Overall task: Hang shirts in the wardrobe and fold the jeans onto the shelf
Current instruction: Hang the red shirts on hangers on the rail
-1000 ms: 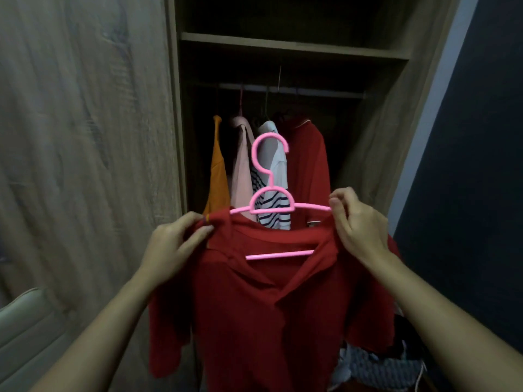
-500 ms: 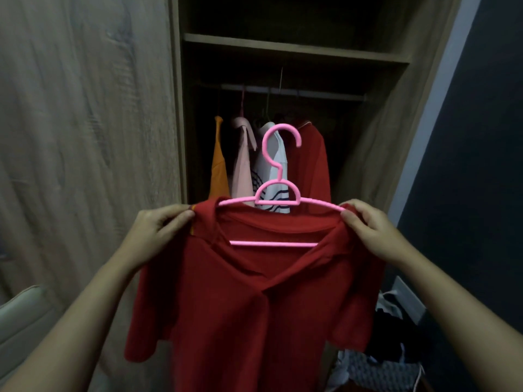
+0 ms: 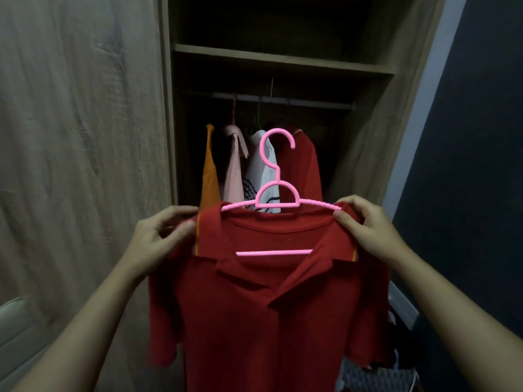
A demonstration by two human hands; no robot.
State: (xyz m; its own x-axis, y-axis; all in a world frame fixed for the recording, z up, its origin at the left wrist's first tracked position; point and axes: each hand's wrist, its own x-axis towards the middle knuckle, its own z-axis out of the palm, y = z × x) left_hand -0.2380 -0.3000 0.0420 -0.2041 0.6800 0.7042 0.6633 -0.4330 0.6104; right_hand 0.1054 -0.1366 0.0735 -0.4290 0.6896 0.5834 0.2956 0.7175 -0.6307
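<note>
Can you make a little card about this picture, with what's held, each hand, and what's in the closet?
Held: red polo shirt on a pink hanger
Left hand: pinches the shirt's shoulder
Right hand: pinches the other shoulder
Hook: not on the rail yet
Already hanging: orange top, pink shirt, striped white shirt, another red top

Soft red cloth polo shirt [image 3: 254, 321], matt, with a fine knit look; thin pink plastic hanger [image 3: 274, 252], smooth with a small shine, bumpy along its top arms; tall pale wooden wardrobe door [image 3: 85, 137], matt, streaky grain; brown wooden shelf [image 3: 283, 60], dull; pale metal-looking hanging rail [image 3: 311, 101], smooth.
</note>
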